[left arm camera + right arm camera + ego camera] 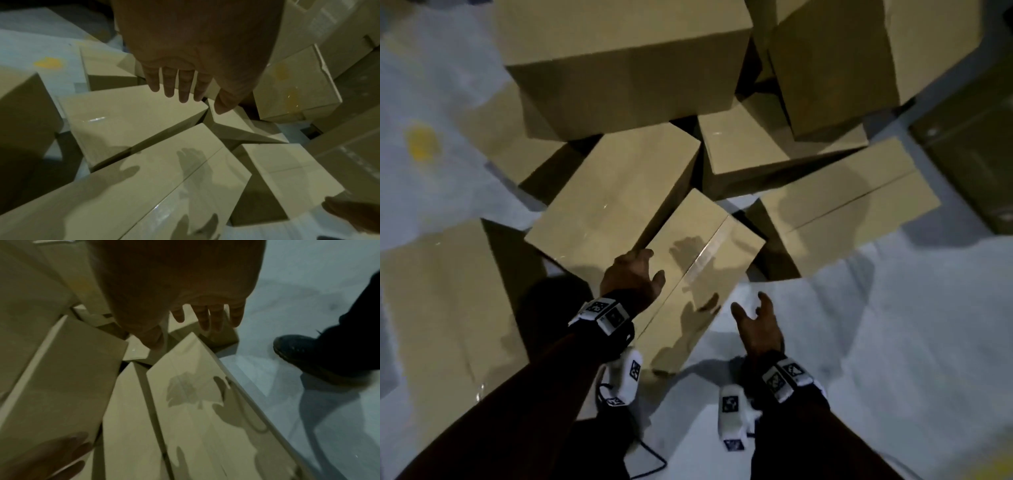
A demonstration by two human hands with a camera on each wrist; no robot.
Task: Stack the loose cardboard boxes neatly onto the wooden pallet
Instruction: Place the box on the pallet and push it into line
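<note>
**A:** We're over the pile now, both hands out. Our left hand (631, 279) hovers above the near taped box (702, 270), fingers (186, 87) spread and straight, gripping nothing. Our right hand (756, 329) is just off that box's right edge, above the floor (893, 325), fingers (216, 318) loose and open too, nothing in them.

**B:** And the pallet? We can't see it in any view, so wherever that box goes, it's a carry to somewhere out of frame.

**A:** Here's our worry. The taped box looks wedged: its far end sits close against the neighbouring box (613, 202) on the left and another box (849, 209) on the right. Pull it straight up and we may drag those along.

**B:** Worse, the big box (626, 65) behind is perched on the lower ones. Shift what props it and it could slide toward us.

**A:** The shiny tape strip (705, 260) along the top looks slick as well; if our fingers land there, we'd expect a slip. Better to take the side faces or underneath.

**B:** One more: our shoe (304, 352) stands near the box's edge. A dropped corner lands right there.
</note>
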